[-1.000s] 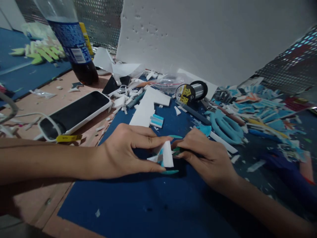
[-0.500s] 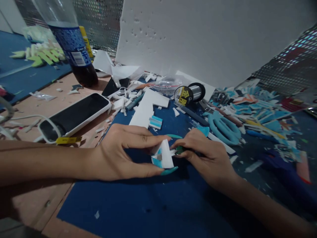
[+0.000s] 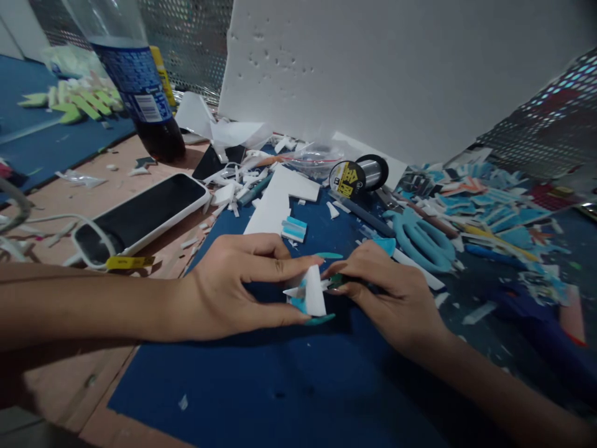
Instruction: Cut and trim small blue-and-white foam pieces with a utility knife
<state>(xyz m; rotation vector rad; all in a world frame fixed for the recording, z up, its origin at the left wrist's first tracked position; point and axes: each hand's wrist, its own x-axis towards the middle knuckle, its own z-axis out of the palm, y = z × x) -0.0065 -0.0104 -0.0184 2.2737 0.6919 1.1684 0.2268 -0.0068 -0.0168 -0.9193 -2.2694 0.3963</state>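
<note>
A small white-and-blue foam piece [image 3: 316, 292] is pinched between the thumb and fingers of my left hand [image 3: 228, 289], over the blue mat [image 3: 280, 398]. Thin white slivers stick out on both sides of it. My right hand [image 3: 392, 286] comes in from the right, its thumb and forefinger pressed together at the sliver on the piece's right side. Long teal nails partly cover these fingertips, so how far they hold the sliver is hard to see. Just beyond my left hand lies another white-and-blue foam piece [image 3: 295, 229] beside a white foam sheet [image 3: 270, 205].
Blue scissors [image 3: 422, 239], a spool of wire [image 3: 347, 179] and a heap of blue and white scraps [image 3: 494, 205] lie to the right. A purple tool [image 3: 536, 330] rests nearer. On the left are a phone [image 3: 144, 218] and a soda bottle [image 3: 135, 87]. A white board [image 3: 373, 68] stands behind.
The foam piece has turned slightly in my left hand, and a white pointed sliver shows more on its left side. My right hand has barely moved.
</note>
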